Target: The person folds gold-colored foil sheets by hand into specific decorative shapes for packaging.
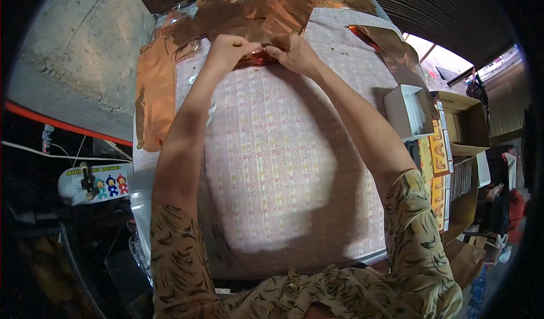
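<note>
At the far side of the table, my left hand is closed, with thumb and forefinger pinching the near edge of a shiny copper-coloured foil piece. Close beside it on the right, my right hand pinches the same edge, its thumb pointing toward the left thumb. A glossy reddish fold of the foil shows just below the fingertips. Exactly what lies between the fingertips is too small to make out. More flat copper foil lies left of my left arm, and another foil piece lies to the right.
A pink-and-white checked cloth covers the table. Along the right edge stand a white box of thin sheets and cardboard boxes. A concrete wall rises on the left, above a skateboard deck with cartoon figures.
</note>
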`<state>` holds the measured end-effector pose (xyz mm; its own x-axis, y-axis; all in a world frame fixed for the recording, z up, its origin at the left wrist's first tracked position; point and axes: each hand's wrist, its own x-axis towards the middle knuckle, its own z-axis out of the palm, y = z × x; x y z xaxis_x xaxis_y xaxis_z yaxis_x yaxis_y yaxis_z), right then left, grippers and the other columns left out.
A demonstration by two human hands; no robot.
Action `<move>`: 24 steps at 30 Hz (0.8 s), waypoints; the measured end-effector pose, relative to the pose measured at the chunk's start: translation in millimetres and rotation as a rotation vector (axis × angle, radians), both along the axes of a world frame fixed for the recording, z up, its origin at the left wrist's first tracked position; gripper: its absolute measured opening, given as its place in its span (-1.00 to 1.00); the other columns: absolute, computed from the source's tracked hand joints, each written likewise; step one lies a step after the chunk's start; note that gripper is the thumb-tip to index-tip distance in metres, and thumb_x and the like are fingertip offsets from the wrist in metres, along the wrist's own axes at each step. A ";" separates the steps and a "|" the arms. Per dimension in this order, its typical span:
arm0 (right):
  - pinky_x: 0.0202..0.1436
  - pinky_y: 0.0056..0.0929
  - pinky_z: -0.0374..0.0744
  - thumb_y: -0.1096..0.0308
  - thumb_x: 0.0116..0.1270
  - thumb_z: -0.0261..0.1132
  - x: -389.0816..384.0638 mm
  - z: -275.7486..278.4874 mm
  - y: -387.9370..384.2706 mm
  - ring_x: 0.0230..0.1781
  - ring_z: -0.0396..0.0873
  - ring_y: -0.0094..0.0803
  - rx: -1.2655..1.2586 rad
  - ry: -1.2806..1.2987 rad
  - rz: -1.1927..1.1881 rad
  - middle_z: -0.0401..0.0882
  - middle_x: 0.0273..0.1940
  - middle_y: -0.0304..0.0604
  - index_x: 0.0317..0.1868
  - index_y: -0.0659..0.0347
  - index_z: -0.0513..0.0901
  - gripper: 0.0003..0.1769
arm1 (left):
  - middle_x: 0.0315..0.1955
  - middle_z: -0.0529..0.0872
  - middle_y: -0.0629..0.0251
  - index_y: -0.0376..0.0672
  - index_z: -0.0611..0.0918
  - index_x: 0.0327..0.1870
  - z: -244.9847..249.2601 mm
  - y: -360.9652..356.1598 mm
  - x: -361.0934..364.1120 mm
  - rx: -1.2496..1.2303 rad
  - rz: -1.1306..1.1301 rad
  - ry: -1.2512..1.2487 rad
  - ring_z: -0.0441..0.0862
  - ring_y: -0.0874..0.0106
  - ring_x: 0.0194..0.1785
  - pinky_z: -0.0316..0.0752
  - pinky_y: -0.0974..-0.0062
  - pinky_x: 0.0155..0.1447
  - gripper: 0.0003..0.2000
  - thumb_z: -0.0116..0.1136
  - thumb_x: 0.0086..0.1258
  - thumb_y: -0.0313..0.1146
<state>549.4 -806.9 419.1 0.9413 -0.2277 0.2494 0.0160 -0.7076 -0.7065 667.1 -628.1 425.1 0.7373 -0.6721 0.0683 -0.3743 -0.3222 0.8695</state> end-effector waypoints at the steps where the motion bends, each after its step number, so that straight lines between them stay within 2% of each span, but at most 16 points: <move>1: 0.10 -0.11 0.67 0.25 0.38 0.41 0.9 -2.9 -1.5 -0.02 0.75 0.12 0.039 0.014 0.012 0.77 -0.06 0.25 0.10 0.34 0.75 -0.61 | -0.36 0.85 0.37 -0.29 0.82 -0.28 1.0 0.0 1.0 -0.075 -0.041 -0.010 0.67 0.60 -0.33 0.55 0.52 -0.17 -0.76 0.46 0.37 -0.25; 5: 0.02 -0.18 0.68 0.22 0.36 0.44 12.8 -8.8 -7.1 -0.08 0.80 -0.02 0.237 -0.097 0.036 0.79 -0.10 0.22 0.06 0.33 0.78 -0.61 | -0.30 0.83 0.32 -0.29 0.79 -0.26 14.4 -8.5 -3.5 -0.027 -0.068 -0.196 0.69 0.50 -0.20 0.56 0.43 -0.04 -0.81 0.44 0.36 -0.32; 7: -0.04 -0.23 0.69 0.26 0.36 0.44 6.0 15.5 5.5 -0.16 0.82 -0.14 0.081 0.048 -0.184 0.82 -0.19 0.15 -0.05 0.32 0.83 -0.70 | -0.26 0.75 0.31 -0.17 0.79 -0.19 9.7 -15.7 -11.2 -0.119 0.129 -1.031 0.65 0.33 -0.03 0.48 0.33 0.07 -0.84 0.45 0.26 -0.37; 8: -0.04 -0.23 0.69 0.26 0.36 0.44 12.0 8.1 1.9 -0.16 0.82 -0.14 0.080 0.044 -0.183 0.82 -0.19 0.15 -0.05 0.32 0.83 -0.70 | -0.26 0.75 0.31 -0.17 0.79 -0.19 11.0 -19.4 -19.0 -0.120 0.130 -1.034 0.65 0.33 -0.03 0.48 0.33 0.07 -0.84 0.45 0.26 -0.37; 10: -0.20 -0.28 0.64 0.30 0.37 0.44 33.7 -23.2 -12.8 -0.37 0.75 -0.35 0.392 -0.077 -0.262 0.81 -0.38 -0.04 -0.20 0.34 0.84 -0.77 | -0.19 0.70 0.28 -0.08 0.73 -0.11 15.2 -22.5 -36.1 -0.081 0.054 -1.148 0.58 0.19 0.09 0.41 0.22 0.20 -0.77 0.46 0.22 -0.36; 11: -0.20 -0.28 0.64 0.30 0.37 0.44 42.1 -30.7 -19.2 -0.37 0.75 -0.35 0.393 -0.079 -0.261 0.81 -0.38 -0.04 -0.20 0.34 0.84 -0.77 | -0.12 0.70 0.24 -0.09 0.71 -0.05 12.9 -22.2 -37.3 0.004 -0.067 -1.104 0.61 0.18 0.10 0.46 0.20 0.17 -0.73 0.45 0.24 -0.35; 13: -0.34 -0.34 0.55 0.35 0.41 0.41 52.6 -39.4 -29.5 -0.49 0.57 -0.52 0.814 -0.250 -0.283 0.72 -0.49 -0.23 -0.26 0.33 0.82 -0.81 | -0.09 0.70 0.20 -0.12 0.71 -0.06 -4.6 -23.4 -29.3 0.111 -0.144 -0.988 0.61 0.15 0.12 0.47 0.19 0.18 -0.76 0.42 0.28 -0.35; 14: -0.34 -0.34 0.55 0.35 0.41 0.41 49.6 -33.5 -31.5 -0.49 0.57 -0.52 0.814 -0.250 -0.283 0.72 -0.49 -0.23 -0.26 0.33 0.82 -0.81 | -0.06 0.70 0.16 -0.15 0.71 -0.06 -9.8 -25.9 -24.6 0.212 -0.218 -0.868 0.61 0.13 0.14 0.48 0.18 0.19 -0.78 0.40 0.31 -0.35; 15: -0.37 -0.36 0.50 0.35 0.42 0.40 44.1 -20.7 -33.2 -0.50 0.51 -0.57 0.661 -0.259 -0.276 0.66 -0.52 -0.28 -0.29 0.33 0.80 -0.80 | -0.01 0.69 0.11 -0.16 0.72 -0.02 -8.9 -32.8 -16.8 0.247 -0.192 -0.677 0.61 0.11 0.18 0.49 0.15 0.23 -0.78 0.35 0.38 -0.30; 16: -0.40 -0.38 0.46 0.36 0.44 0.39 38.9 -7.8 -34.6 -0.51 0.45 -0.62 0.509 -0.266 -0.271 0.61 -0.55 -0.33 -0.32 0.34 0.79 -0.78 | -0.01 0.69 0.11 -0.16 0.72 -0.02 -8.6 -39.9 -10.2 0.247 -0.194 -0.679 0.61 0.11 0.18 0.49 0.15 0.23 -0.78 0.35 0.38 -0.30; 18: -0.38 -0.36 0.49 0.35 0.47 0.37 35.4 0.3 -37.4 -0.50 0.46 -0.61 0.453 -0.275 -0.237 0.67 -0.53 -0.23 -0.29 0.35 0.79 -0.77 | 0.06 0.70 0.12 -0.08 0.74 0.04 -16.3 -52.4 0.5 0.224 -0.070 -0.866 0.56 0.09 0.30 0.43 0.03 0.35 -0.75 0.31 0.42 -0.23; 19: -0.36 -0.33 0.52 0.34 0.47 0.37 35.3 0.9 -39.2 -0.51 0.51 -0.52 0.405 -0.339 -0.204 0.70 -0.51 -0.16 -0.29 0.37 0.78 -0.76 | 0.18 0.69 0.11 -0.07 0.75 0.06 -21.8 -58.9 2.7 0.284 -0.014 -0.834 0.48 0.09 0.42 0.33 -0.11 0.45 -0.67 0.30 0.42 -0.08; 20: -0.34 -0.30 0.56 0.33 0.46 0.37 34.6 2.2 -40.9 -0.53 0.56 -0.42 0.359 -0.405 -0.172 0.74 -0.49 -0.08 -0.28 0.38 0.77 -0.75 | 0.18 0.69 0.11 -0.07 0.75 0.06 -26.5 -64.0 3.6 0.284 -0.012 -0.834 0.48 0.09 0.42 0.33 -0.11 0.45 -0.67 0.30 0.42 -0.08; 21: -0.34 -0.30 0.56 0.33 0.46 0.37 26.6 8.3 -39.1 -0.53 0.56 -0.42 0.358 -0.406 -0.172 0.74 -0.49 -0.08 -0.28 0.38 0.77 -0.75 | 0.22 0.67 0.09 -0.07 0.73 0.11 -28.3 -69.1 2.9 0.384 0.053 -0.759 0.44 0.07 0.45 0.24 -0.15 0.50 -0.58 0.27 0.42 0.03; 23: -0.15 -0.42 0.60 0.35 0.52 0.34 -2.7 19.3 -34.9 -0.27 0.67 -0.48 0.003 -0.317 -0.173 0.82 -0.22 -0.13 0.00 0.27 0.81 -0.79 | 0.35 0.59 0.02 -0.02 0.67 0.28 -22.2 -73.3 0.8 0.463 0.077 -0.566 0.39 -0.03 0.48 0.01 -0.15 0.63 -0.38 0.12 0.42 0.26; 24: -0.15 -0.42 0.60 0.35 0.52 0.34 -18.8 24.7 -32.9 -0.27 0.67 -0.48 0.000 -0.319 -0.174 0.82 -0.22 -0.13 0.00 0.27 0.81 -0.79 | 0.35 0.59 0.02 -0.02 0.67 0.28 -21.9 -74.5 4.1 0.460 0.076 -0.568 0.39 -0.03 0.48 0.01 -0.15 0.63 -0.38 0.12 0.42 0.26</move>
